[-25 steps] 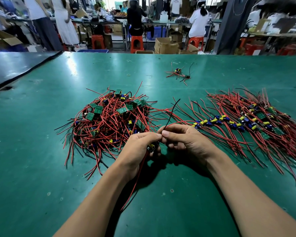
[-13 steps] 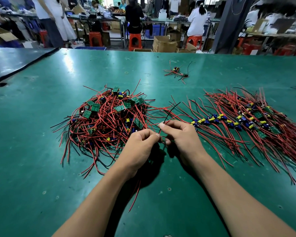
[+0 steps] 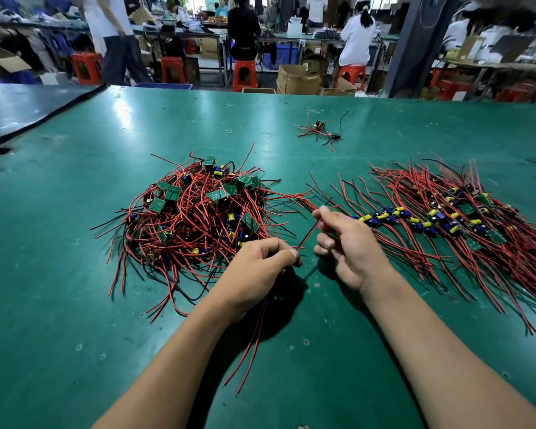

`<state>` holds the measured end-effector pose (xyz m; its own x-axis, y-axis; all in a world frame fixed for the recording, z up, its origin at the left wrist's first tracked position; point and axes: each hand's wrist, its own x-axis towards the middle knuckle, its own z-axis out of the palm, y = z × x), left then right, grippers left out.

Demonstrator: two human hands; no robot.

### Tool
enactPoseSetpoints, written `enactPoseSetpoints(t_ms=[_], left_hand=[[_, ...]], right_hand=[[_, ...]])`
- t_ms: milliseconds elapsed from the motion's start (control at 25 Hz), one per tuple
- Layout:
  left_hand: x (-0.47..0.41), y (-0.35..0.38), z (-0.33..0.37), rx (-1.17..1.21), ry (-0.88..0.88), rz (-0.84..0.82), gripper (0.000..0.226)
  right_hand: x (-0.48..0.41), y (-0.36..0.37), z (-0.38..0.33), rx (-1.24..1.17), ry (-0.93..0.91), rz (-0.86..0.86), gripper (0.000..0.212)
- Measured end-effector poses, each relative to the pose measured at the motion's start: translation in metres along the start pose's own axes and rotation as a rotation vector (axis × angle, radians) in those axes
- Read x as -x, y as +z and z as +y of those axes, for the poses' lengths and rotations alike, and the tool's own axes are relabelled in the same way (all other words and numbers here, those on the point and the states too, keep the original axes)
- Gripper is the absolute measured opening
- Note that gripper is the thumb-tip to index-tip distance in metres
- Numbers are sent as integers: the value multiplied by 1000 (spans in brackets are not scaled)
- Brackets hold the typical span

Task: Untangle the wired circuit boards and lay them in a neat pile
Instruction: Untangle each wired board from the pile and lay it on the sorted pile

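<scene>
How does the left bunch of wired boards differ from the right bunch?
The left bunch is a tangled mound, wires crossing every way; the right bunch lies flat, wires roughly parallel. Boards in the left bunch sit scattered at odd angles; in the right bunch they line up in rows. Both hold red-and-black-wired boards.

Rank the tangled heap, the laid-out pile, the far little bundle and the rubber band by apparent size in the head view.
1. Laid-out pile and tangled heap: too alike to rank.
2. Little bundle, though farther off, so shrunk by distance.
3. Rubber band, smallest.
</scene>
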<state>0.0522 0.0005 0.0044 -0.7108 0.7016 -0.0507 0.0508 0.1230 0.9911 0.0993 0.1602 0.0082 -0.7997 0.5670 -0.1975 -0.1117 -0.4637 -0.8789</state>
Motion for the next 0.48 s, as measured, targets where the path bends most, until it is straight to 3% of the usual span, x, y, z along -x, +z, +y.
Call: enactPoseSetpoints(t_ms=[160,320,480], left_hand=[[3,-1,2,21,-17,-50,19],[4,-1,4,28,-12,-76,18],[5,-4,6,22,-1,-94,20]], right_hand=[[0,-5,-8,-142,193,-40,31],[-3,-11,-8,-160,180,-79,35],[-6,-19,1,399,-172,6,20]])
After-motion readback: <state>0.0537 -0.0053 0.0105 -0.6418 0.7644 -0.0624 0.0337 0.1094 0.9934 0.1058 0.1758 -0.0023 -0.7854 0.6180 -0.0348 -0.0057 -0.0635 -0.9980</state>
